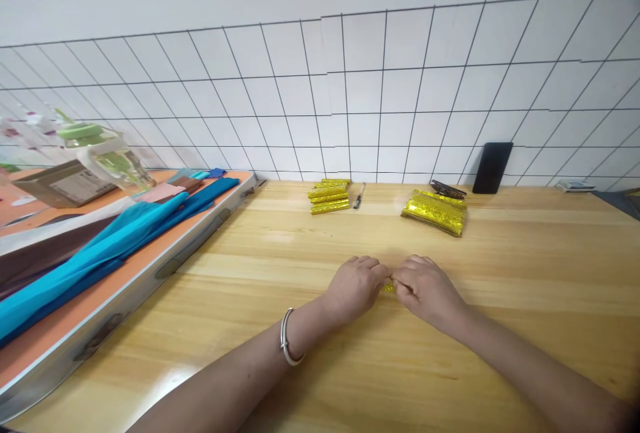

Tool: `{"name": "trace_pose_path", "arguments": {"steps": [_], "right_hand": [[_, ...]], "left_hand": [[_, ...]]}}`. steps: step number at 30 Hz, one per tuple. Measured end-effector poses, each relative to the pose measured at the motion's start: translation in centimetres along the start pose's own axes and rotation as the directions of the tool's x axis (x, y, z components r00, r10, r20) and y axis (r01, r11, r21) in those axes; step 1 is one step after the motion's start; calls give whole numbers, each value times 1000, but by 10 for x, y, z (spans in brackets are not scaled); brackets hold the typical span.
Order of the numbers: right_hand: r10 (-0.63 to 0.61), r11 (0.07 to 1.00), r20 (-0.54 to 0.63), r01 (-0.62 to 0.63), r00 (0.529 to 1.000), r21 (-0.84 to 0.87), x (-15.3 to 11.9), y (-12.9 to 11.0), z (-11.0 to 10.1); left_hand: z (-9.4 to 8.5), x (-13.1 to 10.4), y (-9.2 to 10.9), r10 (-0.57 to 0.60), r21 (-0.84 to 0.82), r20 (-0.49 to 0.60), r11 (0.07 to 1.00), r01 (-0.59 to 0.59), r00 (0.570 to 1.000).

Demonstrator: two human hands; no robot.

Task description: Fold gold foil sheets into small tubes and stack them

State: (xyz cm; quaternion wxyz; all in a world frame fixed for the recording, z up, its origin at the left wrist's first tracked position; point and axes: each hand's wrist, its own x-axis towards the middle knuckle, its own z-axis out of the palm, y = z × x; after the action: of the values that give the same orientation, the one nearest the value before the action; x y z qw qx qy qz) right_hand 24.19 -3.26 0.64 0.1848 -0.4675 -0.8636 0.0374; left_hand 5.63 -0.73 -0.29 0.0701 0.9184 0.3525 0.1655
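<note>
My left hand [356,288] and my right hand [429,291] meet low over the wooden table, fingers curled in and thumbs close together. Between them shows a small bit of shiny gold foil paper [389,285]; both hands grip it, and most of it is hidden under my fingers. Farther back lies a pile of rolled gold foil tubes [329,197]. To the right of that pile is a flat stack of gold foil sheets [435,211].
A pen [359,197] lies beside the rolls. Behind the foil stack sits a dark hair clip [447,189]; a black phone [493,167] leans on the tiled wall. At left, an orange-topped surface [165,233] bears folded blue cloth [125,233], a cardboard box [63,185] and a green-lidded bottle [103,146].
</note>
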Motion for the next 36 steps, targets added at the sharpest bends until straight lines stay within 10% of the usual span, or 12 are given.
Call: {"name": "trace_pose_path", "arguments": {"steps": [14, 23, 36], "right_hand": [[152, 917, 127, -188, 980, 351, -10, 47, 23], [227, 842, 228, -309, 947, 442, -11, 54, 12], [282, 773, 319, -411, 905, 484, -11, 56, 11]], "left_hand": [[11, -12, -42, -349, -201, 96, 910, 362, 932], [-8, -19, -55, -203, -504, 278, 801, 322, 939], [-1, -21, -55, -173, -559, 232, 782, 277, 957]]}}
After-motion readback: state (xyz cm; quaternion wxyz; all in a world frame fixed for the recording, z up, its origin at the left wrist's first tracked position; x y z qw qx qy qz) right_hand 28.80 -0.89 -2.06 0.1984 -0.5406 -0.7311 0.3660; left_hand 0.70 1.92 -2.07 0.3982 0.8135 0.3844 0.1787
